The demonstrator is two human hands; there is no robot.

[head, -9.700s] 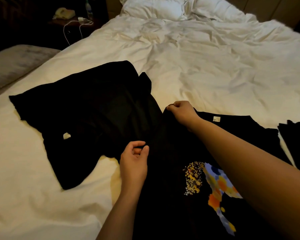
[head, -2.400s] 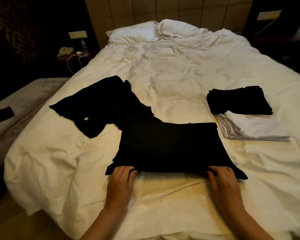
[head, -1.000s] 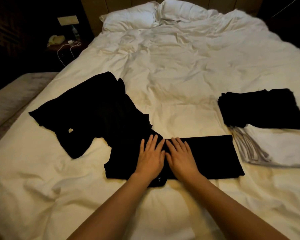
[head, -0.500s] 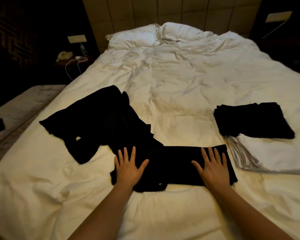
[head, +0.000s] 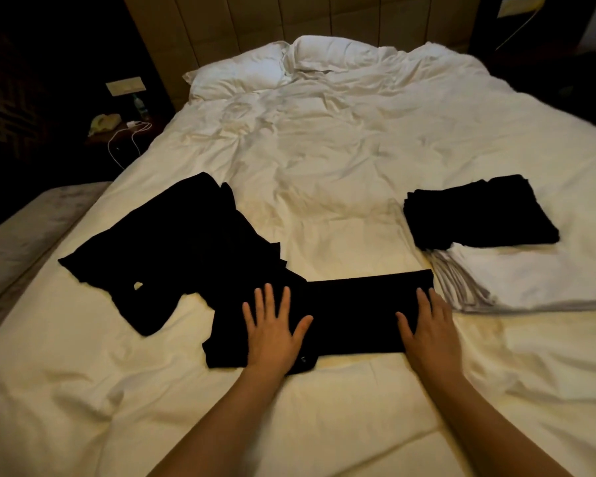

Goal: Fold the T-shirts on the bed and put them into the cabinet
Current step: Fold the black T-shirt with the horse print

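Black T-shirt (head: 355,311), folded into a long narrow band, lies flat across the near part of the bed (head: 341,173), running left to right. Its cloth is plain and dark, with no print showing on the upper side. The left hand (head: 272,328) presses down on the band's left end, fingers (head: 267,297) straight and spread wide, thumb out to the right. The right hand (head: 430,328) presses on the right end, fingers straight and closer together; neither hand grips anything.

Touching the band's left end, an unfolded black T-shirt (head: 172,249) lies spread and rumpled on the bed (a small pale tag shows on it). Just beside the band's right end sits a stack of folded white shirts (head: 523,284), with a folded black shirt (head: 475,215) lying on its far part.

White, creased bedding covers the bed, with two pillows (head: 283,67) at the padded headboard (head: 289,18). To the left, a dim nightstand holds a telephone (head: 104,122) and a white cable (head: 128,139).
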